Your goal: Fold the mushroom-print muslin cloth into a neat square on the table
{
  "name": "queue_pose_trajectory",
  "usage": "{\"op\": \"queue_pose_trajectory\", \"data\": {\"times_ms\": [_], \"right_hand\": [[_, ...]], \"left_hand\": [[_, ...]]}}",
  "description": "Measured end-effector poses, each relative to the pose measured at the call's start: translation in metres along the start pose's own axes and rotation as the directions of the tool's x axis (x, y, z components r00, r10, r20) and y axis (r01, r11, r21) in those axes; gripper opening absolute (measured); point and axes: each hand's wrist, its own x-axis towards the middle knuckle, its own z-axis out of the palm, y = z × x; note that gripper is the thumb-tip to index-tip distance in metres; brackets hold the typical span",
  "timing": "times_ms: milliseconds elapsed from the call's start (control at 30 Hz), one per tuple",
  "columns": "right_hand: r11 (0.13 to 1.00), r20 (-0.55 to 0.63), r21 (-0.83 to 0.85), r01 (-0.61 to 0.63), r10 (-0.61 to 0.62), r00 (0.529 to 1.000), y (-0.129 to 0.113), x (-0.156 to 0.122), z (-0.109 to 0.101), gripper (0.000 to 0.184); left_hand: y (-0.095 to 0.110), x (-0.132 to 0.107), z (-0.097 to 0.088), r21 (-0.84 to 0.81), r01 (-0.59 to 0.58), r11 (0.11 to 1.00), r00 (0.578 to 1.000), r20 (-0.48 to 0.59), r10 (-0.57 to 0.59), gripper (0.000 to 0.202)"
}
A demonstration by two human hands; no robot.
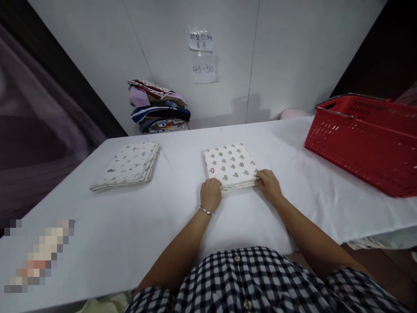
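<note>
A folded white cloth (233, 163) with a mushroom print lies flat on the table in front of me. My left hand (211, 194) is closed on its near left corner, a bracelet on the wrist. At the near right corner, my right hand (269, 184) pinches the cloth's edge. Several layers show along the near side between the two hands. The fingertips are partly hidden by the backs of my hands. To the left rests another folded white cloth (130, 164) with a small dark print, apart from both hands.
A red plastic basket (361, 150) stands at the right of the white-covered table (176, 217). Behind the table's far edge is a pile of folded fabrics (159, 108). Paper notes (204, 69) hang on the wall. A blurred-out patch (41, 258) covers something at the near left.
</note>
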Motion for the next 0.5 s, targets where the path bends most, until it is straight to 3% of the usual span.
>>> {"op": "queue_pose_trajectory", "data": {"times_ms": [167,333,500], "right_hand": [[1.0,-0.007,-0.011,0.01,-0.01,1.0,-0.001,-0.002,-0.001,0.027],[0.995,-0.005,-0.002,0.098,-0.098,0.995,-0.016,0.0,-0.008,0.032],[0.98,0.094,0.001,0.201,-0.2,0.975,-0.036,0.012,-0.009,0.023]], "left_hand": [[-0.001,-0.005,-0.003,-0.086,-0.006,0.996,1.0,-0.025,0.004,0.025],[0.005,-0.01,-0.01,-0.183,-0.027,0.983,0.997,-0.078,0.013,0.023],[0.004,-0.005,-0.011,-0.17,-0.063,0.983,0.997,-0.063,0.053,0.014]]}}
